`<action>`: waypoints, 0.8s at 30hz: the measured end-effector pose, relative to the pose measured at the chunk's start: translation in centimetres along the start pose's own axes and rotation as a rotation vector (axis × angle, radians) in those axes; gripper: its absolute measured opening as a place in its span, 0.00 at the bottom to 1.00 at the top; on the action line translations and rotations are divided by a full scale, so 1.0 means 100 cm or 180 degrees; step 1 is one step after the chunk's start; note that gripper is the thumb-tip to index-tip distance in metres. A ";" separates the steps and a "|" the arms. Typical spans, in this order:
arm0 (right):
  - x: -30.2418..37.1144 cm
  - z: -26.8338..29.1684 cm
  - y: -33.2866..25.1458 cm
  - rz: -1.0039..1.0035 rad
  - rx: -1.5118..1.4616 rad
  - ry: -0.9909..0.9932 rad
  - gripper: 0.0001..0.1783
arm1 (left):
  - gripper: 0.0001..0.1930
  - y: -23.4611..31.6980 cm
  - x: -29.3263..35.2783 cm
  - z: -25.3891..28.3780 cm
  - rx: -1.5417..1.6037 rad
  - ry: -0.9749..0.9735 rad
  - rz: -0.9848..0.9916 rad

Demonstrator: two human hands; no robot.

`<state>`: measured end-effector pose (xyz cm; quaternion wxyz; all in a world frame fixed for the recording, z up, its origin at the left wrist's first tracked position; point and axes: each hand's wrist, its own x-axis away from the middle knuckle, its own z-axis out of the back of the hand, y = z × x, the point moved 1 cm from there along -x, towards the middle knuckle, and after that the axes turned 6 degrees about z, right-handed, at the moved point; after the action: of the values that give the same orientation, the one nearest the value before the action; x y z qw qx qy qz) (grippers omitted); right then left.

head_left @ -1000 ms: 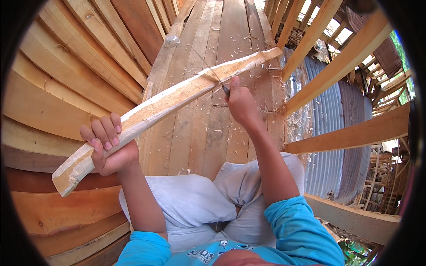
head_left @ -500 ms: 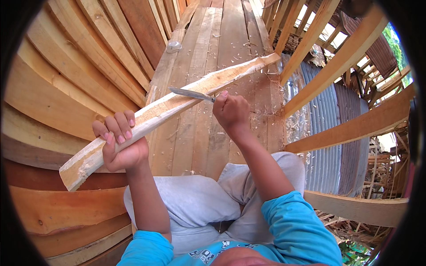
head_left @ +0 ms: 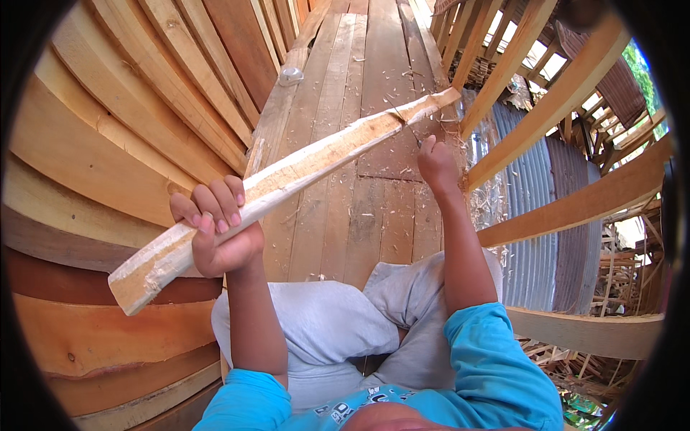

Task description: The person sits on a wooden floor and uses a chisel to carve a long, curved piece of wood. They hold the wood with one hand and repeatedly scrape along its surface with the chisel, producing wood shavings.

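Observation:
A long, pale wooden stick (head_left: 309,172) with a rough-cut face slants from near left to far right above the floor. My left hand (head_left: 224,223) is closed around it towards its near end, fingers over the top and thumb wrapped in front. Farther out, my right hand (head_left: 440,167) is closed on a knife (head_left: 408,126), whose thin dark blade lies across the stick close to its far end. The handle is mostly hidden inside my fist.
Wood shavings lie scattered on the plank floor (head_left: 345,223). A wall of wooden boards (head_left: 129,122) curves along the left. Wooden slats (head_left: 568,205) form a railing at right, with corrugated metal sheets (head_left: 528,215) beyond. A small clear object (head_left: 290,76) sits at the far left floor edge.
My right hand has moved the knife away from me and rightward, from the stick's middle to near its far end. My left hand and the stick have shifted slightly right.

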<state>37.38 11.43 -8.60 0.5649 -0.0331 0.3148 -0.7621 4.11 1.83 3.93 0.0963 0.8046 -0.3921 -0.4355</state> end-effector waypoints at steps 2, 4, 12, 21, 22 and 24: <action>0.008 0.016 -0.018 0.0030 -0.0234 -0.0294 0.33 | 0.12 -0.002 -0.005 0.005 0.0055 0.0107 0.0070; 0.014 -0.004 -0.027 0.0213 -0.0420 -0.0262 0.34 | 0.12 -0.005 -0.005 0.005 0.0099 0.0185 0.0105; 0.050 0.011 -0.097 0.1009 -0.0625 -0.0035 0.31 | 0.10 0.000 -0.001 0.007 -0.0060 0.0493 0.0218; 0.031 -0.015 -0.082 0.1112 -0.0234 0.0341 0.27 | 0.09 -0.001 -0.005 0.023 0.0174 0.0988 0.0463; 0.031 -0.012 -0.082 0.1063 -0.0191 0.0340 0.27 | 0.09 -0.002 -0.005 0.023 0.0230 0.1118 0.0494; 0.032 -0.014 -0.080 0.0969 -0.0241 0.0358 0.28 | 0.08 -0.003 -0.006 0.021 0.0252 0.0886 0.0451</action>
<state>28.98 10.53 -6.54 0.6537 0.0364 0.3758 -0.6558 2.46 2.88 2.92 0.1484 0.8307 -0.4475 -0.2961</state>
